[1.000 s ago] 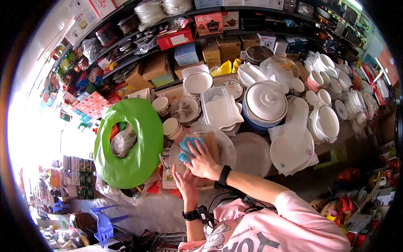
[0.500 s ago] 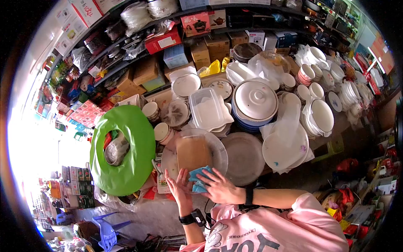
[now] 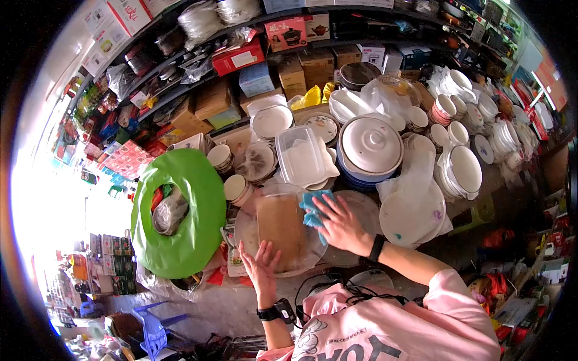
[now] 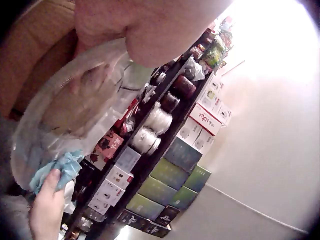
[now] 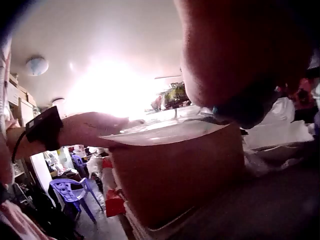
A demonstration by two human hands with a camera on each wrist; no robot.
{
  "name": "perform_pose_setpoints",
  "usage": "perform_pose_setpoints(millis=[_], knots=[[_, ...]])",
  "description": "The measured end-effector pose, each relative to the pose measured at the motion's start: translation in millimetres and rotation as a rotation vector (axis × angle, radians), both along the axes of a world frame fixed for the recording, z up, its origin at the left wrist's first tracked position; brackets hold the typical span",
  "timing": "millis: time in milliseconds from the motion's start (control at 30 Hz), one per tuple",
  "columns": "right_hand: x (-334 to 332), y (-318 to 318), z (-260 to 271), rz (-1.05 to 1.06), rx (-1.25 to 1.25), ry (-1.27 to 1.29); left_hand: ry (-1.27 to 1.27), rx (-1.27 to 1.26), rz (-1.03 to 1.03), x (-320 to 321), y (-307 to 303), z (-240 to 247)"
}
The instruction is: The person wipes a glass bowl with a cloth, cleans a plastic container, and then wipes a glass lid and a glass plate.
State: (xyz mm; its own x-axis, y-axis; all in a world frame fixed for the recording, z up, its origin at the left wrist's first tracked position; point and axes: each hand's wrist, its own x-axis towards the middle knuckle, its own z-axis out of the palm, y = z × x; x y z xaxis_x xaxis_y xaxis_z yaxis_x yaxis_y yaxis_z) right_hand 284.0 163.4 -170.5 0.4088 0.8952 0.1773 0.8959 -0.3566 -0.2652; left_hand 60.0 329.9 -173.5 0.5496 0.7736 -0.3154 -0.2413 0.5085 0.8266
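A large clear round plate (image 3: 247, 227) lies over a brown cardboard box (image 3: 280, 224), which shows through it. On the plate's right rim my right hand (image 3: 348, 230) holds a bunched light-blue cloth (image 3: 314, 207). The left wrist view shows that thumb pressed on the cloth (image 4: 62, 170) at the rim. My left hand (image 3: 261, 271) is at the near left edge of the plate, fingers spread and fairly straight. In the right wrist view the left hand (image 5: 97, 122) reaches along the plate's edge, above the box (image 5: 175, 172); the right hand's fingers are mostly in shadow.
A second round plate (image 3: 355, 207) lies right of the clear one. Behind stand a lidded white pot (image 3: 370, 144), a clear plastic container (image 3: 299, 155) and stacked bowls (image 3: 236, 188). A green ring-shaped sheet (image 3: 180, 253) is at the left, a blue-purple chair (image 3: 152, 331) on the floor.
The right hand has swept the blue cloth from the plate's left part to its near edge, then out to the right rim. The left hand stays by the near left edge.
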Motion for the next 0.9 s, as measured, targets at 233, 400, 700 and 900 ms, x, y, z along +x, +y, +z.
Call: perform_pose_setpoints(millis=[233, 400, 700, 900], knots=[[34.2, -13.5, -6.4, 0.209, 0.17, 0.353, 0.01, 0.022, -0.016, -4.5, -0.7, -3.2], [18.2, -41.1, 7.9, 0.471, 0.034, 0.297, 0.005, 0.001, 0.016, -3.1, -0.1, -2.2], [14.5, -21.6, -19.3, 0.435, 0.148, 0.059, -0.073, -0.05, 0.031, -1.2, 4.0, -4.9], [13.3, -24.4, 15.2, 0.473, 0.19, -0.043, -0.109, -0.131, 0.037, -13.6, -3.6, 32.8]])
